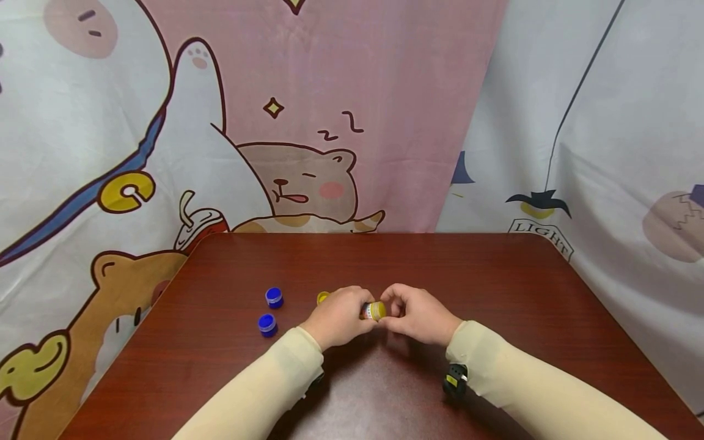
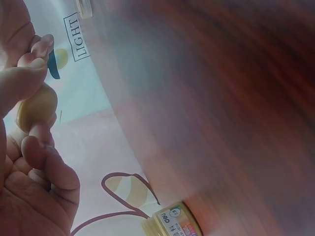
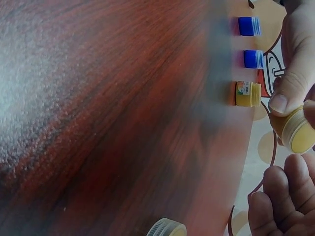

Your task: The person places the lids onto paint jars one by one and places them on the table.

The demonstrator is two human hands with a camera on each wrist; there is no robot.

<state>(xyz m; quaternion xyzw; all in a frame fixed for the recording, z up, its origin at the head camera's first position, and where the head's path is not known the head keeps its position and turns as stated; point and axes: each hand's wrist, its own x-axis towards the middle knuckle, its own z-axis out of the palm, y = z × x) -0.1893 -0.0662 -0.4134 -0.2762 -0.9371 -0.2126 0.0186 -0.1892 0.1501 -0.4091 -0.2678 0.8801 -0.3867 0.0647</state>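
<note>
One yellow jar [image 1: 374, 311], probably light, stiff, slick; your left hand [image 1: 342, 313] grips body [image 3: 278, 124], right hand [image 1: 420, 315] hold unclear; pinch rim [image 3: 291, 128] sides.

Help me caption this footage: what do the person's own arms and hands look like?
The left sleeve and right sleeve are long, plain and pale cream, ending at the wrists. The left hand and right hand are bare; no gloves show. A small black device with a yellow mark sits by the right wrist.
</note>
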